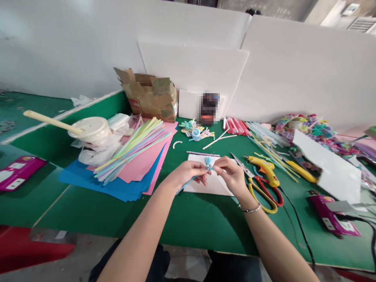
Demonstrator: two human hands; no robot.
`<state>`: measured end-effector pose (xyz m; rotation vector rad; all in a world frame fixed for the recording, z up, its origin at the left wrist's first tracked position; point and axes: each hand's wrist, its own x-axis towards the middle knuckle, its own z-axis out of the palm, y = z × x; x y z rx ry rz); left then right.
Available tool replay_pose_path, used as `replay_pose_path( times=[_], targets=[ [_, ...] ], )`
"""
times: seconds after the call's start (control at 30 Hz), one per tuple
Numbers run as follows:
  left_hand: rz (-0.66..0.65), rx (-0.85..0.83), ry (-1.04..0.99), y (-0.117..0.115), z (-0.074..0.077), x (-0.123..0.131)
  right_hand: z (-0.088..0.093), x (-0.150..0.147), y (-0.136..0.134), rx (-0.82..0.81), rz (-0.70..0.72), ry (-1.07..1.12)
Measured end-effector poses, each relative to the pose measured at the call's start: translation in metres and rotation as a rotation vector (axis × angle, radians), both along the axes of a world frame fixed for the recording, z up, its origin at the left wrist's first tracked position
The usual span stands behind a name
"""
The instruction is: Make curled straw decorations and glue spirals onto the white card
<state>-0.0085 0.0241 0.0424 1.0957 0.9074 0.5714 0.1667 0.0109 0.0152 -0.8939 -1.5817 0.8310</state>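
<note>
My left hand (188,173) and my right hand (231,172) meet above a white sheet (211,184) on the green table (190,219). Both pinch a small light-blue pipe-cleaner piece (209,163), whose fluffy curled top shows between the fingertips. A blue stem runs down and left from it under my left hand. A thin bracelet circles my right wrist.
Pastel pipe cleaners (132,150) lie on pink and blue paper sheets (123,184) at left, beside a lidded cup (89,129) and a cardboard box (151,94). Scissors (261,188) and a yellow glue gun (266,170) lie at right, with more sticks (264,137) and finished flowers (196,131).
</note>
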Motion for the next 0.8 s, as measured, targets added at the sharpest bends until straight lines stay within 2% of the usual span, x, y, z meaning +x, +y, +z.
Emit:
replay_pose_path(
  times=[0.1, 0.23, 0.37, 0.47, 0.53, 0.6, 0.7, 0.8],
  targets=[
    [0.06, 0.291, 0.13, -0.003, 0.001, 0.004, -0.001, 0.0, 0.001, -0.152, -0.041, 0.077],
    [0.188, 0.725, 0.516, -0.007, -0.006, 0.012, -0.001, 0.0, 0.005, -0.333, -0.109, 0.173],
    [0.136, 1.156, 0.816, -0.008, -0.021, 0.015, -0.002, -0.001, 0.007, -0.514, -0.07, 0.23],
    [0.064, 1.325, 0.909, -0.007, -0.028, 0.014, -0.004, -0.002, 0.007, -0.602, -0.039, 0.243],
    [0.053, 1.326, 0.924, -0.007, -0.029, 0.013, -0.004, -0.003, 0.007, -0.594, -0.036, 0.234],
    [0.079, 1.258, 0.888, -0.007, -0.028, 0.013, -0.004, -0.004, 0.007, -0.541, -0.04, 0.206],
    [0.162, 1.051, 0.764, -0.007, -0.02, 0.014, -0.003, -0.003, 0.007, -0.433, -0.048, 0.148],
    [0.169, 0.798, 0.578, -0.007, -0.011, 0.014, -0.003, -0.001, 0.007, -0.332, -0.046, 0.095]
  ],
)
